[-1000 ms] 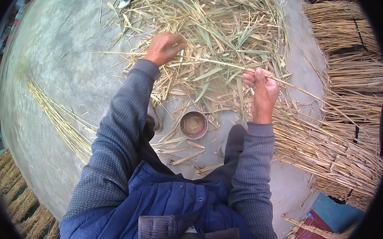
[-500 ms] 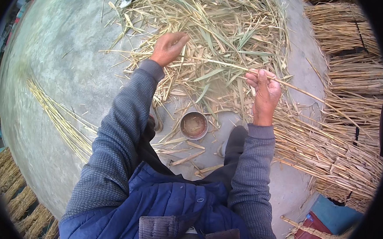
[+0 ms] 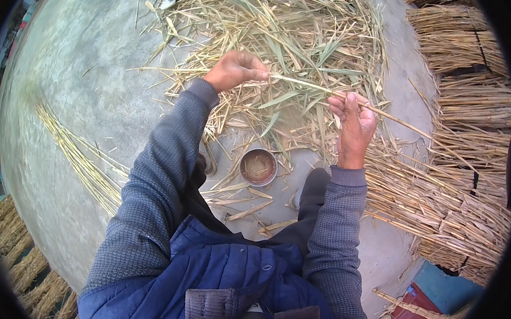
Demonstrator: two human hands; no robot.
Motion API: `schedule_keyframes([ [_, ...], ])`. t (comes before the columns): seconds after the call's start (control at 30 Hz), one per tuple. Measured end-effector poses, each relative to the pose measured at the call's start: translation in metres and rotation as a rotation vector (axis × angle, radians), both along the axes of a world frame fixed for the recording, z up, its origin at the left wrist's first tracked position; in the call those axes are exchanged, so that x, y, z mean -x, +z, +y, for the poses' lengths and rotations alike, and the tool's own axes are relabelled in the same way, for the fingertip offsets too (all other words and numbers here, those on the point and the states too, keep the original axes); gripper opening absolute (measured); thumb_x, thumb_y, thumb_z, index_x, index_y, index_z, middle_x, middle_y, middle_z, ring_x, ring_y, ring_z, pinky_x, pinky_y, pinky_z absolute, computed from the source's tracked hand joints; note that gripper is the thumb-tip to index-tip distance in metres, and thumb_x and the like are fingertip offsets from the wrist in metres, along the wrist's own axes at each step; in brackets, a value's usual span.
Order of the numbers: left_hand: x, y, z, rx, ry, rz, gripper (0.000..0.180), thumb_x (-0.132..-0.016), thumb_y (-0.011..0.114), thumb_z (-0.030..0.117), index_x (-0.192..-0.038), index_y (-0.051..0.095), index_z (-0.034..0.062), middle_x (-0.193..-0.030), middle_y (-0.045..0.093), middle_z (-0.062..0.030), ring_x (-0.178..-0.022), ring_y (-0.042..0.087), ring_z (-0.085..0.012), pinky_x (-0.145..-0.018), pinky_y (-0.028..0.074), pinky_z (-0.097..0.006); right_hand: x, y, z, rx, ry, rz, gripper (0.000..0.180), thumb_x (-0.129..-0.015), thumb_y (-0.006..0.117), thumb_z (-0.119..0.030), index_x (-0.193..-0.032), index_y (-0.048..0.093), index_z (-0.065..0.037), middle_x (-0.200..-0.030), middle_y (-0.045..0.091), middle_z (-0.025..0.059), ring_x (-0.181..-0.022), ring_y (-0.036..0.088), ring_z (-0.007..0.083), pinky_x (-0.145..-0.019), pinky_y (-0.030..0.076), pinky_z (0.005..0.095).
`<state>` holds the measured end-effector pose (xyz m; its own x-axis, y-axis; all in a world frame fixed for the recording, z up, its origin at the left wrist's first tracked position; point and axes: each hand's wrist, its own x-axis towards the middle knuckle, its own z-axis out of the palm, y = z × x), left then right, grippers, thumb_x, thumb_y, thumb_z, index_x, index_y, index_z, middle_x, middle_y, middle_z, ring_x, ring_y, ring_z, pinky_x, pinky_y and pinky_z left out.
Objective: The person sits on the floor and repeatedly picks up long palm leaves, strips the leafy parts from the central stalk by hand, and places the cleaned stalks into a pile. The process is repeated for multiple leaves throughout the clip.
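A blue quilted vest (image 3: 220, 262) fills the bottom of the frame from here. Above centre, the left hand (image 3: 236, 70) pinches a thin stalk (image 3: 307, 85) between thumb and fingers; the right hand (image 3: 356, 125), right of centre, grips it too, its length slanting down rightward. On the floor, mid-frame, sits a round bowl (image 3: 259, 158); leaf litter (image 3: 310, 34) spreads across the top.

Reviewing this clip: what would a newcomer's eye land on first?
Probably the long stalk between the left hand and right hand, above the picture's middle. Beyond it, a broad heap of straw-coloured and green leaves fills the top centre. Bundles of dry stalks line the right edge.
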<state>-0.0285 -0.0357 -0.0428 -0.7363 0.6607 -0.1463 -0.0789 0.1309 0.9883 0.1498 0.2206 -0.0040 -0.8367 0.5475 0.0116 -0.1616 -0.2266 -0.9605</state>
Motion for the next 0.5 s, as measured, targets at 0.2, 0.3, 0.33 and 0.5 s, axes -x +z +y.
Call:
schedule_keyframes([
  [0.2,0.006,0.009,-0.005,0.001,0.226,0.064,0.026,-0.091,0.074,0.03,-0.096,0.07,0.0046,-0.086,0.074,-0.0063,-0.085,0.068,-0.0202,-0.093,0.047,-0.035,0.001,0.001,0.001,-0.027,-0.02,0.006,0.025,-0.099,0.064,-0.019,-0.107,0.058,0.004,-0.095,0.07,0.0177,-0.081,0.073,0.0226,-0.073,0.061,0.0295],
  [0.3,-0.012,0.02,0.012,0.475,0.156,1.059,0.037,-0.09,0.07,0.041,-0.098,0.071,0.0051,-0.091,0.071,-0.0121,-0.092,0.063,-0.0309,-0.084,0.046,-0.042,0.005,-0.001,-0.007,-0.089,-0.014,-0.032,0.026,-0.1,0.063,-0.021,-0.107,0.058,0.004,-0.093,0.071,0.0162,-0.08,0.073,0.0207,-0.071,0.061,0.0281],
  [0.33,-0.018,0.024,0.022,0.398,0.145,1.117,0.035,-0.09,0.07,0.04,-0.097,0.071,0.0059,-0.093,0.071,-0.011,-0.096,0.062,-0.03,-0.085,0.046,-0.042,0.005,-0.002,-0.011,-0.11,-0.001,-0.037,0.026,-0.1,0.063,-0.021,-0.107,0.058,0.004,-0.093,0.071,0.0158,-0.08,0.073,0.0201,-0.07,0.061,0.0277],
  [0.5,-0.047,0.031,0.051,0.237,-0.121,1.197,0.024,-0.082,0.076,0.03,-0.091,0.071,0.0087,-0.085,0.068,-0.0065,-0.088,0.063,-0.0267,-0.079,0.047,-0.039,0.011,-0.009,-0.034,-0.054,0.116,-0.066,0.03,-0.1,0.065,-0.024,-0.109,0.059,0.004,-0.091,0.071,0.0136,-0.079,0.072,0.0182,-0.07,0.059,0.0272],
])
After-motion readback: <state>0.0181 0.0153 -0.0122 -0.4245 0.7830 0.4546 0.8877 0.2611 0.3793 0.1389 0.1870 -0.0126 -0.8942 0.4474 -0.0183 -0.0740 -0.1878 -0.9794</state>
